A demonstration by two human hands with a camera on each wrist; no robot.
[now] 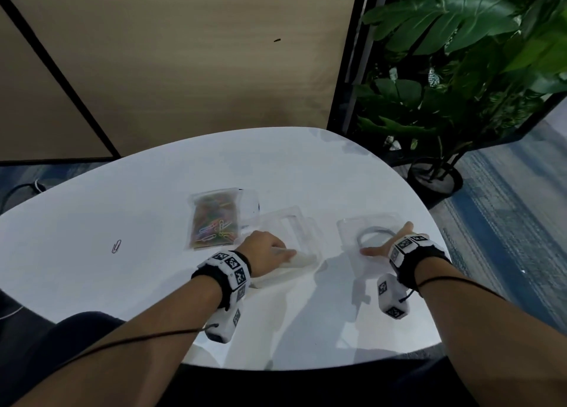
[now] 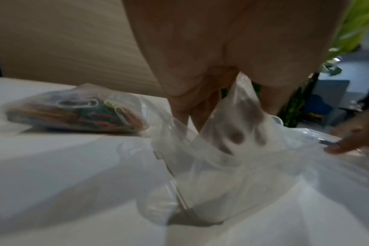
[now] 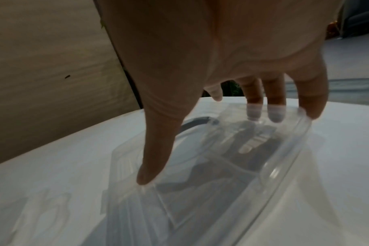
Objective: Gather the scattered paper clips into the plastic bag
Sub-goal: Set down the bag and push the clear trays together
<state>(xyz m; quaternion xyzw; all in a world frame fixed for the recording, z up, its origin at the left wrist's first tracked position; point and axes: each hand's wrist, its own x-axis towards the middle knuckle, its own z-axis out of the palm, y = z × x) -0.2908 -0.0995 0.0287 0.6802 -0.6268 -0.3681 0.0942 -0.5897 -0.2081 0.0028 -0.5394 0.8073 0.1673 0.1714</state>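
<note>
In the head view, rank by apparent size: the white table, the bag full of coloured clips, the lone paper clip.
1. White rounded table, largest by far.
2. Clear plastic bag of coloured paper clips.
3. Single loose paper clip, smallest.

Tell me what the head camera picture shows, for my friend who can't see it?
A person's left hand grips a thin white plastic bag on a white table, while the right hand rests spread on a clear plastic tray. A bag of colourful paper clips and one loose paper clip lie nearby.
</note>
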